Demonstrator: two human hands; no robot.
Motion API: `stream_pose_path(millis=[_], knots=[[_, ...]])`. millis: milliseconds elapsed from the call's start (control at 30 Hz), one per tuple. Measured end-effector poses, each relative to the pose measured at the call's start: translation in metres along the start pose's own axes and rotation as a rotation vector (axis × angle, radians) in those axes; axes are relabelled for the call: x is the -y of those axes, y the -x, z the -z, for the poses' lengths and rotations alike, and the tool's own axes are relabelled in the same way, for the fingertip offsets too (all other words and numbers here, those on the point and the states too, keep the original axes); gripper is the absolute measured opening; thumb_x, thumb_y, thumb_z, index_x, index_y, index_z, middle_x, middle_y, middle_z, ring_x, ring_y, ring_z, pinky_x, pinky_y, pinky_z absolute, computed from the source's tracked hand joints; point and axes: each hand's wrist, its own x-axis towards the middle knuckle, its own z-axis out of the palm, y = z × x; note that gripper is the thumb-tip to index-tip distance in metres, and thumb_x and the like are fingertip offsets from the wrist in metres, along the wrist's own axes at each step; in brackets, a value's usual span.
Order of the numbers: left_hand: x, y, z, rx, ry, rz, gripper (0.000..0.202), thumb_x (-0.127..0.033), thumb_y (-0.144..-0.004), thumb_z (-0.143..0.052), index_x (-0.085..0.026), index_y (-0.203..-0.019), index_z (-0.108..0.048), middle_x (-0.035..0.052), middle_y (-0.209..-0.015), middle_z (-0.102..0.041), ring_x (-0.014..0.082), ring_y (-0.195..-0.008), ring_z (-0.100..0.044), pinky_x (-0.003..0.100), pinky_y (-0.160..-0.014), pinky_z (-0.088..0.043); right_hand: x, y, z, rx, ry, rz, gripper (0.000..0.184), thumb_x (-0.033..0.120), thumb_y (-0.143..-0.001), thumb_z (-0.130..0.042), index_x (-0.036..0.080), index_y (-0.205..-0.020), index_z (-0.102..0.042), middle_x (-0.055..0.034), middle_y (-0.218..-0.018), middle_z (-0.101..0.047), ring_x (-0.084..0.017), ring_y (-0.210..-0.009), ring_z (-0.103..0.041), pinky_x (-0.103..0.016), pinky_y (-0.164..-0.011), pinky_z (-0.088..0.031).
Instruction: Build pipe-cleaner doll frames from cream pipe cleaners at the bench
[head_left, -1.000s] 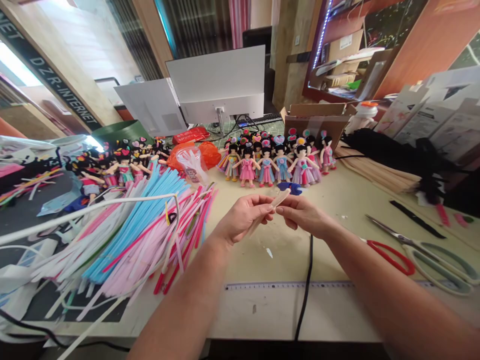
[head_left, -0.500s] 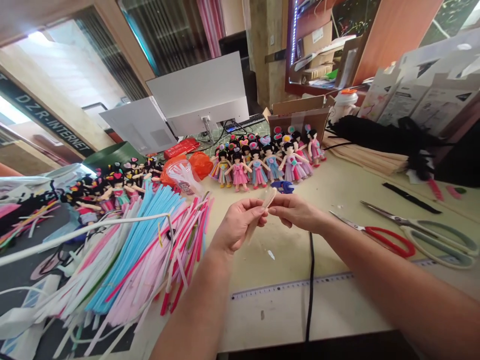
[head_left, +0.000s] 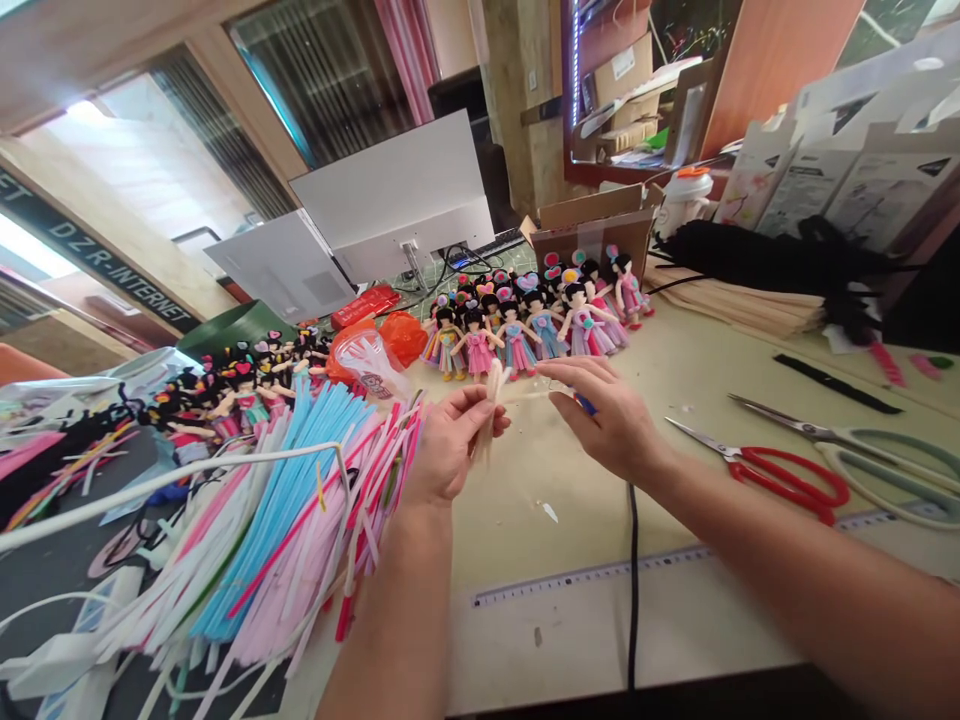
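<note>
I see a bare left hand (head_left: 446,440) and bare right hand (head_left: 619,420), plus uncovered forearms (head_left: 405,610) widening toward lower centre and lower right. Far right edge is blurred; can't tell where any sleeve starts.

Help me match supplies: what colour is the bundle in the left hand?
The bundle is pale cream; see head view.

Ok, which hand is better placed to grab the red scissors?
Likely the right hand: it's nearer the red scissors and looks open. The left hand is farther off, pinching pale strips.
</note>
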Motion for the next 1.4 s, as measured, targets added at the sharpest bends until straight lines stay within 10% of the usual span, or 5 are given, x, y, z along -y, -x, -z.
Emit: stream_pose_path(millis=[133,500,767,1400], knots=[[-0.005,-0.001,0.005,-0.052,0.031,-0.176,0.040,-0.034,-0.054,-0.085,-0.016,-0.081,-0.062,-0.0019,-0.065,-0.066,0.0107,-0.058,-0.062,0.025,-0.064,-0.049,0.013,0.000,0.004,-0.010,0.008,0.105,0.020,0.020,-0.091,-0.049,0.021,-0.099,-0.067,-0.0078,-0.091,-0.072,-0.020,-0.084,-0.063,-0.036,-0.079,-0.049],[0.012,0.004,-0.009,0.210,-0.185,-0.311,0.025,-0.038,-0.075,-0.073,-0.016,-0.084,-0.065,0.0007,-0.070,-0.065,0.0119,-0.066,-0.058,0.026,-0.067,-0.046,0.014,-0.003,-0.007,0.327,-0.888,-0.668,0.025,0.040,-0.076,-0.067,0.017,-0.086,-0.069,-0.0001,-0.070,-0.062,-0.009,-0.055,-0.052,-0.025,-0.055,-0.042],[0.010,0.012,-0.010,0.248,-0.412,-0.365,0.021,-0.037,-0.081,-0.067,-0.017,-0.084,-0.065,0.0018,-0.079,-0.062,0.0135,-0.075,-0.053,0.025,-0.072,-0.042,0.010,-0.002,-0.007,0.254,-1.058,-0.743,0.029,0.043,-0.067,-0.077,0.016,-0.074,-0.067,0.0053,-0.053,-0.048,-0.006,-0.048,-0.039,-0.023,-0.049,-0.025],[0.006,0.019,-0.011,0.281,-0.581,-0.425,0.015,-0.034,-0.082,-0.066,-0.019,-0.080,-0.066,0.0031,-0.084,-0.063,0.0151,-0.078,-0.054,0.026,-0.072,-0.040,0.011,-0.005,-0.004,0.262,-1.135,-0.748,0.034,0.041,-0.061,-0.081,0.016,-0.064,-0.059,0.0048,-0.054,-0.052,-0.006,-0.049,-0.041,-0.022,-0.050,-0.027]])
